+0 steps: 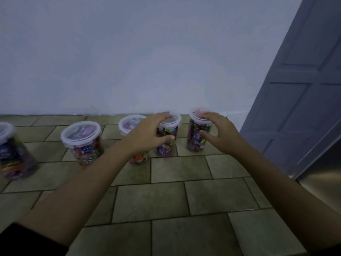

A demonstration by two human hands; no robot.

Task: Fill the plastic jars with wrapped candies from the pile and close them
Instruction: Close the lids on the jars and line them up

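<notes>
Head view | left hand [147,134] clasps lidded jar [167,139], frame centre | right hand [220,132] half-open, fingertips on rightmost jar [196,137], thumb apart | both jars upright, just beside each other

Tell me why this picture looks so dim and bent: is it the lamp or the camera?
Head view: the light is low and bluish, so the white wall reads grey-blue. The wide lens leans the grey panelled door and tilts the clear plastic candy jar at far left, which is also smeared by blur. A soft glare shows on the shiny metal surface at right. Cast shadows are faint.
</notes>
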